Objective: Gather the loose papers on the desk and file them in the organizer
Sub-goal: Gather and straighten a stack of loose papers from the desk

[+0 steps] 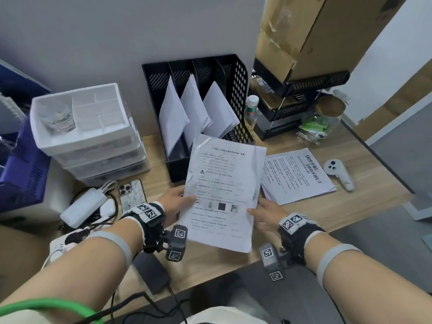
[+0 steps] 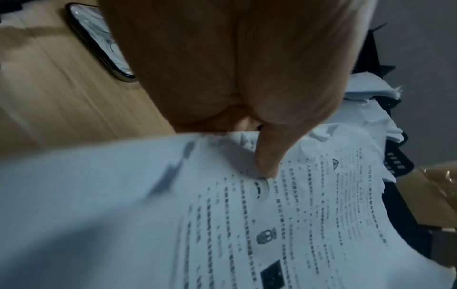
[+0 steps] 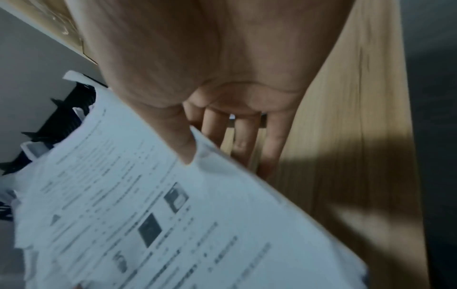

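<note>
A sheaf of printed papers (image 1: 222, 195) is held up over the wooden desk (image 1: 233, 260), just in front of the black organizer (image 1: 233, 73). My left hand (image 1: 180, 202) grips its left edge, with the thumb (image 2: 269, 156) on top and the fingers hidden underneath. My right hand (image 1: 261, 211) pinches the right edge, thumb (image 3: 183, 144) on the page and fingers stretched out below. Three organizer slots each hold a leaning white sheet; the rightmost slot is hidden behind the sheaf. A second pile of printed papers (image 1: 297, 176) lies flat on the desk to the right.
A white drawer unit (image 1: 93, 127) stands left of the organizer, with a phone (image 1: 132, 192) and a power bank (image 1: 81, 206) in front. Right of it are a bottle (image 1: 252, 108), a wire shelf (image 1: 292, 106), a jar (image 1: 320, 122) and a white controller (image 1: 339, 174).
</note>
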`<state>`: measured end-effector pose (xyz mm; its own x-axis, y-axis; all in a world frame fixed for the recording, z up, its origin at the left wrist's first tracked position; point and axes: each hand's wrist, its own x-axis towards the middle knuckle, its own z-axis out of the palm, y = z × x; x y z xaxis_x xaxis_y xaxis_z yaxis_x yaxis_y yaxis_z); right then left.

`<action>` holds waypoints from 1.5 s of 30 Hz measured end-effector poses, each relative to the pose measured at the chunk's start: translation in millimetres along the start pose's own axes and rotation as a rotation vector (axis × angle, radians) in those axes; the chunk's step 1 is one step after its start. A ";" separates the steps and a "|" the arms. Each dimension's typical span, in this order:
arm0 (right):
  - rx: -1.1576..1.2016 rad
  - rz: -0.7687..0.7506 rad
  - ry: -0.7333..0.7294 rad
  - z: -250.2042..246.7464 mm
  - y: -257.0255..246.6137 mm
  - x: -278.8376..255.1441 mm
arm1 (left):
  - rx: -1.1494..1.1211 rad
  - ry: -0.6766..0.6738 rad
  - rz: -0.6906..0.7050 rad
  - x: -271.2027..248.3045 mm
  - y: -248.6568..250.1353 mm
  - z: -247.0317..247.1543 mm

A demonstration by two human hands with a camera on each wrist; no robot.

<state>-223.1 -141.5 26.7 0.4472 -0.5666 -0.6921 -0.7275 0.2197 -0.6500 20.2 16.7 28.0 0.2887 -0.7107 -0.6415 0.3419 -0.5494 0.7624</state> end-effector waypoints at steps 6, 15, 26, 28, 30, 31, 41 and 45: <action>-0.083 -0.106 0.165 -1.3 8.9 5.0 | 0.070 0.063 0.000 9.1 -4.8 17.5; -0.057 -0.027 0.234 -65.7 22.2 13.6 | 0.394 0.042 0.254 60.8 37.5 74.9; 0.655 0.267 0.445 -152.0 68.8 61.3 | 0.316 0.092 -0.111 135.1 73.4 164.8; 0.693 0.310 0.424 -156.6 69.5 67.2 | 0.283 0.075 -0.190 141.5 72.7 173.3; 0.684 0.321 0.372 -159.0 66.6 74.4 | 0.256 0.060 -0.231 147.5 72.0 180.9; 0.682 0.325 0.340 -159.1 64.7 77.8 | 0.239 0.055 -0.245 151.7 70.8 183.7; 0.487 0.491 0.127 -147.7 60.9 99.5 | 0.319 0.007 -0.218 187.7 52.4 201.2; 0.496 0.494 0.134 -150.2 60.8 97.2 | 0.429 0.021 -0.128 225.7 18.8 191.9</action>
<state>-302.0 -302.5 -32.9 0.0349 -0.3934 -0.9187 -0.4915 0.7936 -0.3585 -79.9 -238.3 -86.2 0.2882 -0.6183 -0.7312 -0.0243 -0.7681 0.6399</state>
